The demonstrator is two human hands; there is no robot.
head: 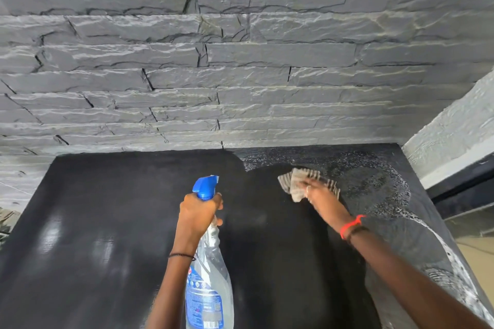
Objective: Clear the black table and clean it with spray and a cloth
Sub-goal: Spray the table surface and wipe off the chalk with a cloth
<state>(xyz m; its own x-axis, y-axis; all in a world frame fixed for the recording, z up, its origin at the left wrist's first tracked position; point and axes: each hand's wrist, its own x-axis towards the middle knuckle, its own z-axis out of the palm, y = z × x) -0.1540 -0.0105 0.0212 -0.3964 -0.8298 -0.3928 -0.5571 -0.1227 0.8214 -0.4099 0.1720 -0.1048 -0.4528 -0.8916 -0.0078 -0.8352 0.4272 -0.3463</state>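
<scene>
The black table [107,222] fills the lower half of the head view, with no loose items on it. My left hand [196,212] grips the neck of a clear spray bottle [209,283] with a blue trigger head, held above the table's middle. My right hand [318,192] presses a striped grey cloth [296,181] flat on the table at the back right. White spray droplets [374,181] speckle the surface to the right of the cloth and along the right edge. The area left of the cloth looks dark and wiped.
A grey rough stone wall [240,61] rises directly behind the table. A white textured wall [454,136] and a dark ledge [465,184] stand at the right. The table's right edge [438,222] drops off toward a lighter floor.
</scene>
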